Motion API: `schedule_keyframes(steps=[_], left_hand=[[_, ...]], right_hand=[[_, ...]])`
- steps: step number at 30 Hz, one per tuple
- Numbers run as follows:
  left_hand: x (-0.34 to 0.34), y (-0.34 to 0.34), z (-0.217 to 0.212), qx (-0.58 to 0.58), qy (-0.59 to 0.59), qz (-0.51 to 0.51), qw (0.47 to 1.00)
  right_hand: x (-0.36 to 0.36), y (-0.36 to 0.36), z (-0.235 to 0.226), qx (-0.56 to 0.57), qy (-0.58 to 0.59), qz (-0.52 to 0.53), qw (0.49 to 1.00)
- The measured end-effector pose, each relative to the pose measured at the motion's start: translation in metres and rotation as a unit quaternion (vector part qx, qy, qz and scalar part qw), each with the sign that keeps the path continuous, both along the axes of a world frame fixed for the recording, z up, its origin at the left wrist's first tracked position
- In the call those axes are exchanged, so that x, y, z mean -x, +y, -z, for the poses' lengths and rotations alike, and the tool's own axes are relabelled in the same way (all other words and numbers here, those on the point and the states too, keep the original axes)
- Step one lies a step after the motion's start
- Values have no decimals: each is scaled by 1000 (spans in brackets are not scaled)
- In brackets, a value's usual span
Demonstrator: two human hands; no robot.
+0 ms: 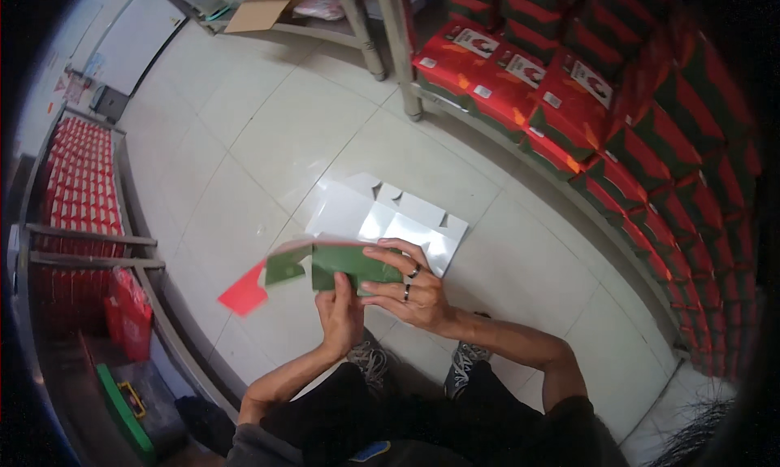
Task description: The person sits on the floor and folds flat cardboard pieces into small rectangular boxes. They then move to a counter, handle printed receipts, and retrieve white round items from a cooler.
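I hold an unfolded cardboard box blank [390, 219] in front of me, its silvery white inside facing up, with green flaps and a red flap [244, 295] sticking out at the left. My left hand [341, 314] grips the near green flap from below, thumb up against it. My right hand [409, 286], with rings on two fingers, lies over the green flap [349, 264] and pinches it from the right. Both hands touch the same blank.
Stacked red and green boxes [569, 85] fill metal shelves at the right. Another rack [81, 247] with red boxes stands at the left, with a green tool [126, 406] below it. Pale floor tiles [268, 134] lie ahead; my shoes [467, 361] show below.
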State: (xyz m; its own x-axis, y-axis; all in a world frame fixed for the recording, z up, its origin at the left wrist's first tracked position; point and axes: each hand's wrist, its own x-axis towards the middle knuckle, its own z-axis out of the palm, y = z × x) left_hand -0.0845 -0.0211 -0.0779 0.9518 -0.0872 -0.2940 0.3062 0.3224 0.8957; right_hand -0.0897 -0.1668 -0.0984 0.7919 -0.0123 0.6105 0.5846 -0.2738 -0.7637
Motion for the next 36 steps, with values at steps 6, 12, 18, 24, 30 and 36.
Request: schedule_keyframes(steps=[6,12,18,24,30,36], left_hand=[[2,16,24,-76,-62,80,992],[-11,17,17,-236,-115,166,950],[-3,12,18,-235,-90,359,899],[-6,21,26,-259,-102,391,877],[-24,22,16,-285,-114,454,836],[-29,38,20,-255,-56,574,776]], right_hand=[[10,13,-1,-41,136,82,986],[21,-4,7,-166,247,-113,948],[26,-1,46,-51,373,-23,926],[29,-4,51,-25,395,-12,918],[14,-21,25,-93,260,4,961],[5,-40,47,-15,214,-69,974]])
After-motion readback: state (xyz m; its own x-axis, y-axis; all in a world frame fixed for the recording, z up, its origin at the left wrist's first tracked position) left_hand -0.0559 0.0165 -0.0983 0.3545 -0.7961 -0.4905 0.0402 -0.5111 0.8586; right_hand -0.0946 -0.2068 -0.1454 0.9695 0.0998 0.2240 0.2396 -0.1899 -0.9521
